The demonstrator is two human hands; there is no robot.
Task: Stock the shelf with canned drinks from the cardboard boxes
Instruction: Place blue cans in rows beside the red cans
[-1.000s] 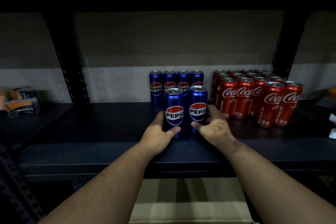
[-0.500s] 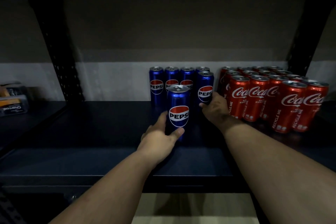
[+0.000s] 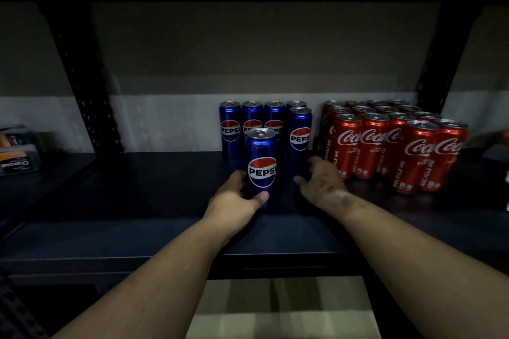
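Note:
A blue Pepsi can (image 3: 261,165) stands upright on the dark shelf (image 3: 154,201), and my left hand (image 3: 237,201) grips its lower part with thumb and fingers round it. Behind it a row of several Pepsi cans (image 3: 252,121) lines the back wall. One more Pepsi can (image 3: 300,132) stands in front of that row's right end. My right hand (image 3: 322,179) hovers just in front of that can, fingers spread and relaxed, holding nothing. Several red Coca-Cola cans (image 3: 391,143) fill the shelf to the right.
A cardboard box (image 3: 281,314) shows below the shelf's front edge. Black perforated uprights (image 3: 82,85) frame the bay on both sides. Packaged goods (image 3: 16,154) lie on the neighbouring shelf at far left. Bare shelf surface stretches left of the Pepsi cans.
My right hand has let go of the second Pepsi can, left beside the back row, and drawn back a little. My left hand still holds the front can.

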